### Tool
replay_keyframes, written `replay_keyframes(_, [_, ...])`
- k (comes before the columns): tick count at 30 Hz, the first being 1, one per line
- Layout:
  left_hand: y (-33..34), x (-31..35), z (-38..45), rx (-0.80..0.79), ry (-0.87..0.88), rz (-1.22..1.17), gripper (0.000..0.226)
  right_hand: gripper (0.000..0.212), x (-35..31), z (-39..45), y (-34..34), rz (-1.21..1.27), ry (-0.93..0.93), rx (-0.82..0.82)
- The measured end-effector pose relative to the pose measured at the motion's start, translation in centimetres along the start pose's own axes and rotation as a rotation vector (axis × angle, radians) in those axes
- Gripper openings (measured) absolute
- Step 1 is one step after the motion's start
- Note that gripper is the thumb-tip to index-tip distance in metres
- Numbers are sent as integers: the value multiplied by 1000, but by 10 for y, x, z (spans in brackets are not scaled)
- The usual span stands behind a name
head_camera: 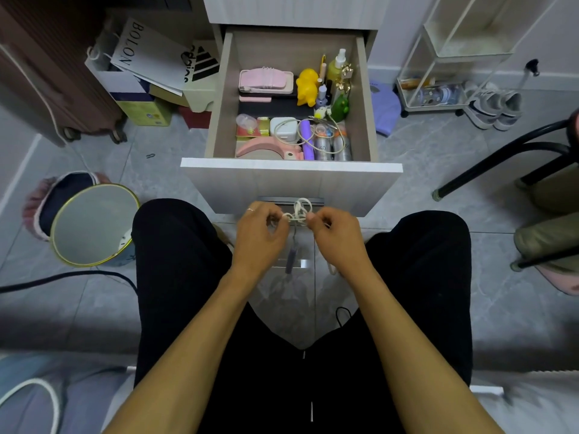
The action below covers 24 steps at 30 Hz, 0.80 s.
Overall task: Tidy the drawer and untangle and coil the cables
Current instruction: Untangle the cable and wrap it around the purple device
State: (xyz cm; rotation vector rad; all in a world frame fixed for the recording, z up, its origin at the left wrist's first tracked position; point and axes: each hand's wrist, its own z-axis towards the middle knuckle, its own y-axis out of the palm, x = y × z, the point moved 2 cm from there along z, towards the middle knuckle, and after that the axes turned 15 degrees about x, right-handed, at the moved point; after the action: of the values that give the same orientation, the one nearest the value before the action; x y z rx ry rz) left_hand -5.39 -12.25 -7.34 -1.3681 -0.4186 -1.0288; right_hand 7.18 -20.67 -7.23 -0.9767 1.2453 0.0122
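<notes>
Both hands, the left hand (261, 228) and the right hand (333, 233), pinch a thin, knotted white cable (299, 213) between them just before the open pale wooden drawer (291, 170); it looks light and limp, best worked beside the knot.

Both forearms are bare right up to the bottom edge of the view, with no sleeves showing. The left hand (260, 232) wears a thin silvery ring (249, 209) on one finger; the right hand (338, 234) has no ring or band that shows. Below and to either side of the hands, the legs are covered by plain black trousers (175, 277), loose and matte. A thin black drawstring loop (342, 315) hangs below the right hand.
</notes>
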Motion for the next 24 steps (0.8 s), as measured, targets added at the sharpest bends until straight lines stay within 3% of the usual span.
replay_keyframes(5, [0, -7, 3, 91, 22, 153, 9, 32, -9, -1, 1, 120, 73, 10])
replay_keyframes(7, [0, -17, 6, 96, -142, 51, 10, 35, -12, -1, 1, 108, 48, -9])
replay_keyframes(11, [2, -29, 12, 118, -630, -386, 13, 38, -12, 0, 2, 91, 17, -48])
replay_keyframes(16, [1, -18, 19, 30, -845, -563, 10, 34, -15, 2, -3, 75, -59, -95])
replay_keyframes(22, [15, -18, 22, -98, -1242, -645, 11, 30, -16, -4, 10, 19, -139, -181])
replay_keyframes(24, [16, -20, 23, -98, -1285, -613, 9, 31, -12, -6, 10, 15, -121, -193])
